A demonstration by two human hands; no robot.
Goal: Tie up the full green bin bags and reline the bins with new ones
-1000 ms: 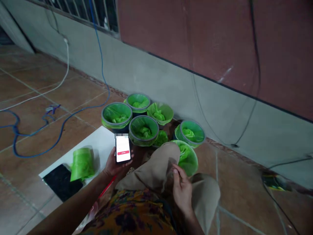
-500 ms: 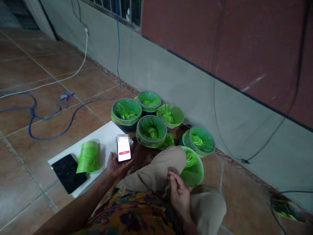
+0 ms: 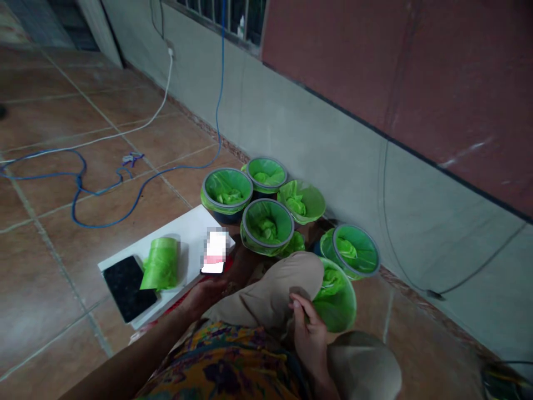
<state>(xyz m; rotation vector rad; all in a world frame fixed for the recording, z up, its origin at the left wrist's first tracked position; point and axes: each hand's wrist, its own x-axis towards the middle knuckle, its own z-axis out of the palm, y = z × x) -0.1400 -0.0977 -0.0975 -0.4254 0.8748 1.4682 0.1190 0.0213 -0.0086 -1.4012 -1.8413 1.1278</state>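
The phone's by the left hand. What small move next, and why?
Perhaps settle the phone flat on the white board with the left hand: the phone overlaps the board's corner in view, the hand is by its lower end, its grip is unclear, and bare surface shows between phone and green roll.

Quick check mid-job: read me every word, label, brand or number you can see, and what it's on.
No text is readable.
Phone screen: pixelated, unreadable.
Bottle at the window: too small to read.
Dark item at lower right: too blurred to read.
Green roll: no lettering visible.
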